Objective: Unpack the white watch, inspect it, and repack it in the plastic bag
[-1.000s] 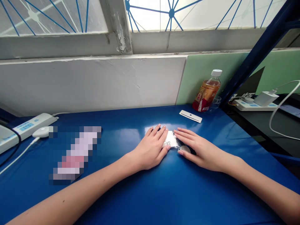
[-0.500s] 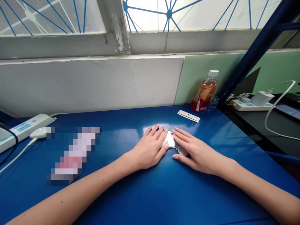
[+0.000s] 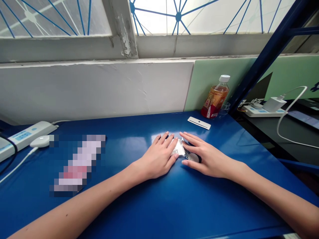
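Observation:
My left hand (image 3: 159, 155) lies palm down with its fingers stretched out over a small white and shiny packet (image 3: 178, 148), covering its left part. What the packet holds cannot be made out. Right beside it, my right hand (image 3: 208, 156) curves over a small pale round piece with a dark edge (image 3: 193, 157). Its thumb and fingers are apart around that piece, and its fingertips reach the packet's right end. Part of the round piece is hidden under the hand.
On the blue table (image 3: 149, 212) a white slotted strip (image 3: 199, 122) lies near a drink bottle (image 3: 215, 98). A power strip (image 3: 32, 132) and a white charger (image 3: 41, 141) are at left, by a blurred flat object (image 3: 79, 162). A blue post (image 3: 264, 53) slants at right.
My right hand has shifted slightly up and left, and its fingers have spread, showing more of the round piece. My left hand stays on the packet. The view has moved slightly.

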